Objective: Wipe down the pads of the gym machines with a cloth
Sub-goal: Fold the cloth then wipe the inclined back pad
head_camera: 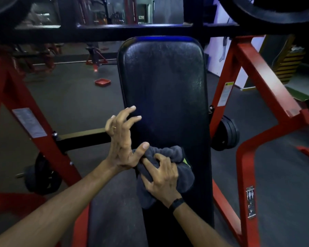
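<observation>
Wiping back pad (163, 90) lower end | right hand (161, 179) gripping cloth (169, 154) | left hand (122, 138) released, splayed at left edge | next: sweep upward.

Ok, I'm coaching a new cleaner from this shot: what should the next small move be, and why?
Probably slide the cloth upward along the back pad. The right hand grips the bunched cloth low on the pad, and the whole stretch above it lies uncovered. The left hand hovers with fingers spread at the pad's left edge, holding nothing, so it could steady the pad meanwhile.
</observation>
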